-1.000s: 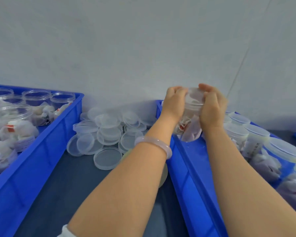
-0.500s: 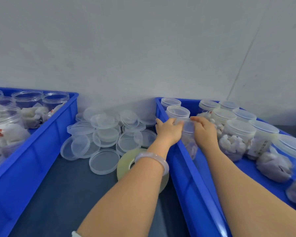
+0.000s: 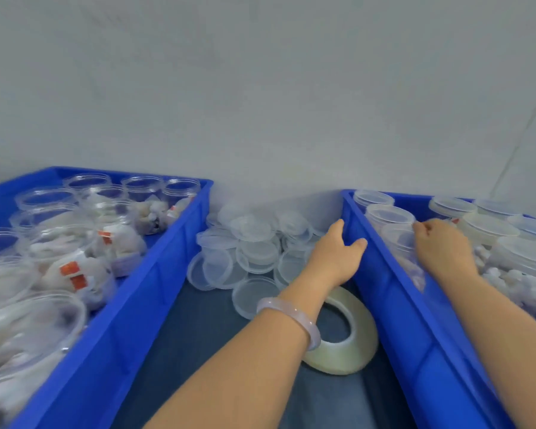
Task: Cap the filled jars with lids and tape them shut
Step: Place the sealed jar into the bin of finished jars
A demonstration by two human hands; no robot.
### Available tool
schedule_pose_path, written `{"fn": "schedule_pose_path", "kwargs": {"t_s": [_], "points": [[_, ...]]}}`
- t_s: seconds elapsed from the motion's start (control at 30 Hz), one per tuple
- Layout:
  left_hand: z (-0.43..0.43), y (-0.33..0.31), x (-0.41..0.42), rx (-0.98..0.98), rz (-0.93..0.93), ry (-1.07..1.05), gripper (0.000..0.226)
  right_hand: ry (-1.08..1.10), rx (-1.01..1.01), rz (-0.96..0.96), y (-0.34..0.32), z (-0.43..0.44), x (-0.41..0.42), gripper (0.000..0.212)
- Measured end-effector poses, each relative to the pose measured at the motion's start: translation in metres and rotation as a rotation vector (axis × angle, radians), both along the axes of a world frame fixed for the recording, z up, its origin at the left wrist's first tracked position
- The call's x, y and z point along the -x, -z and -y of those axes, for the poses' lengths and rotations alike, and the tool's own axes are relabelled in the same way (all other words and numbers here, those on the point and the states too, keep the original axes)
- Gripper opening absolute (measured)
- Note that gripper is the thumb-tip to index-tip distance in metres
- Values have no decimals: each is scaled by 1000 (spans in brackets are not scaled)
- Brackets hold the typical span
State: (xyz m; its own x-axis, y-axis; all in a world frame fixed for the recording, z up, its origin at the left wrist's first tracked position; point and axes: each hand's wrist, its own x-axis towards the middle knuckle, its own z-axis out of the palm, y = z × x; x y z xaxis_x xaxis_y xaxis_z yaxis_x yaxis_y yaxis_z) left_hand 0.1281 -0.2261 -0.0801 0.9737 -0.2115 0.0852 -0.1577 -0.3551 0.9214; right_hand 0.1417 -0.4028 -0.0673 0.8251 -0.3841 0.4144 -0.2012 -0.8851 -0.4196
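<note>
Now left hand point(image 3: 334, 255) off the capped jar point(image 3: 396, 239), grip wide by the bin rim point(image 3: 393, 305) — right hand point(image 3: 443, 252), grip unclear.

A plain pale grey wall point(image 3: 260, 88) fills the upper half of the frame, evenly and softly lit. A thin seam point(image 3: 523, 137) slants down its far right side. A dark grey-blue tabletop point(image 3: 192, 345) shows at lower centre.

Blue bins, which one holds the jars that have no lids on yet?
The left bin: its open jars show bare rims, while the right bin holds capped jars.
</note>
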Motion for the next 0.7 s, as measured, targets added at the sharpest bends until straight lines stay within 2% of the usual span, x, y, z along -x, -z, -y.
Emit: {"fn": "schedule_pose_path", "kwargs": {"t_s": [0.07,0.1,0.27,0.37,0.43,0.5,0.57,0.7], "points": [[-33,-22,-3,-181,91,-46,60,59,202,-25,-15,-25,2,38],[-51,-35,-3,-267,137,-81,57,18,244,5,-24,-43,1,36],[-156,-74,-6,-661,214,-403,41,-493,170,0,-53,-160,2,29],[-219,-63,-1,-959,29,-616,46,-759,117,-62,-43,-236,16,28],[-251,-50,6,-1162,-134,-660,54,-880,143,-100,-32,-276,25,28],[-273,-38,9,-1205,-194,-697,50,-945,212,-109,-24,-305,30,28],[-285,-34,11,-1154,-178,-701,42,-968,224,-126,-16,-321,30,26],[-286,-34,12,-1119,-21,-656,25,-978,41,-141,-8,-328,26,29]]}}
